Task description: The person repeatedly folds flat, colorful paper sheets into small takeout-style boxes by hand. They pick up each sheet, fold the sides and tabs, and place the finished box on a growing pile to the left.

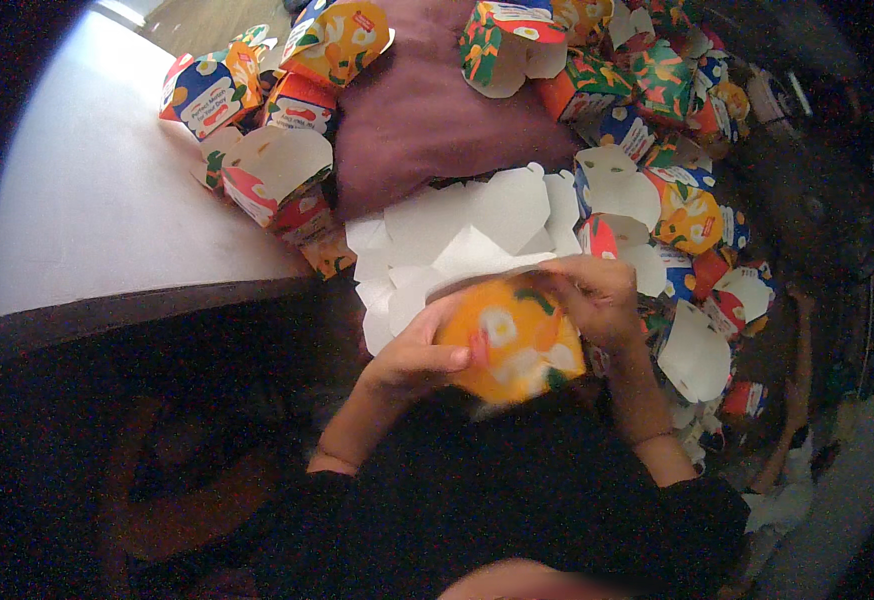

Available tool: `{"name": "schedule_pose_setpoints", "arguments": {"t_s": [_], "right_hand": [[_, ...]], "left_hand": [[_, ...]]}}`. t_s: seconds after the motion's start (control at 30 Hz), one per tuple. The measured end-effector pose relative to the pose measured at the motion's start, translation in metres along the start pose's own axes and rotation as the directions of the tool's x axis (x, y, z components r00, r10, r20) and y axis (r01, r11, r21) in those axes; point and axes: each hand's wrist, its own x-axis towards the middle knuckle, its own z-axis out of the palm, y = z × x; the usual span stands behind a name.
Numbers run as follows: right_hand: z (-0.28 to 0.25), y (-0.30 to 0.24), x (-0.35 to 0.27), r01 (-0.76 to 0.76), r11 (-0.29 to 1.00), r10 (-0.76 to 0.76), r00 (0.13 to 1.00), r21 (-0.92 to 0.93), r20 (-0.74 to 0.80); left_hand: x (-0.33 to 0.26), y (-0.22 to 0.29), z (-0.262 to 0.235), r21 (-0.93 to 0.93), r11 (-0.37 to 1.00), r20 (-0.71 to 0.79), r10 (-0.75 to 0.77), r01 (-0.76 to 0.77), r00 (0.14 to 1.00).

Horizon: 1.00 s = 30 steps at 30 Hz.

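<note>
A yellow printed food carton (517, 345), with egg and leaf shapes on it, is held in front of my body, slightly blurred. My left hand (417, 345) grips its left side, the thumb lying across the printed face. At the carton's upper right edge, my right hand (597, 300) has its fingers bent around the rim, some of them hidden. Just beyond both hands lies a pile of flat white carton blanks (442, 225), plain side up.
A purple cushion (427, 110) lies behind the blanks. Folded printed cartons are heaped at the right (692, 215) and at the upper left (212, 95), some on the edge of a white surface (107, 170). Dark clutter stands at the far right.
</note>
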Motion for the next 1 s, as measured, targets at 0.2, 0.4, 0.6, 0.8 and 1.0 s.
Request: {"name": "schedule_pose_setpoints", "arguments": {"t_s": [0.2, 0.4, 0.6, 0.8, 1.0], "right_hand": [[0.002, -0.005, 0.000, 0.106, 0.994, -0.103, 0.984, 0.014, -0.144], [-0.014, -0.003, 0.007, 0.365, 0.928, -0.352, 0.925, -0.073, 0.146], [-0.025, -0.006, 0.008, 0.354, 0.935, -0.353, 0.924, 0.022, 0.150], [-0.009, -0.013, -0.001, 0.126, 0.989, -0.132, 0.987, 0.071, 0.093], [-0.002, -0.015, -0.016, -0.435, 0.853, 0.369, 0.894, 0.290, 0.254]], "left_hand": [[-0.003, 0.003, 0.006, 0.323, 0.926, -0.279, -0.107, 0.198, 0.954], [-0.002, 0.010, 0.010, 0.175, 0.969, -0.380, -0.094, 0.171, 0.920], [-0.001, 0.010, 0.011, 0.147, 0.969, -0.326, -0.142, 0.198, 0.935], [-0.001, 0.012, 0.008, 0.277, 0.959, -0.221, 0.012, 0.051, 0.975], [-0.002, 0.014, 0.008, 0.556, 0.831, -0.100, 0.101, -0.029, 0.990]]}}
